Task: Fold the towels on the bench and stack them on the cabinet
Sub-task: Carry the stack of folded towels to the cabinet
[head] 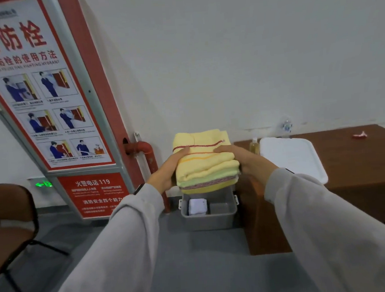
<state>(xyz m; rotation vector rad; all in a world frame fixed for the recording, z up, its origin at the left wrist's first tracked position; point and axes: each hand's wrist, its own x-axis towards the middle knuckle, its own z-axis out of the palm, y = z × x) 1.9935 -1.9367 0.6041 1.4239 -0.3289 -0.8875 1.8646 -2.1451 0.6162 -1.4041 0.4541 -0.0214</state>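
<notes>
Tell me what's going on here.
A person in grey sleeves holds a stack of folded towels, mostly yellow with one green. The left hand grips its left side, the right hand its right side, thumbs on top. The stack is not yet on the brown cabinet: it is held up left of it, above a grey bin on the floor. A white tray and a bottle sit on the cabinet.
</notes>
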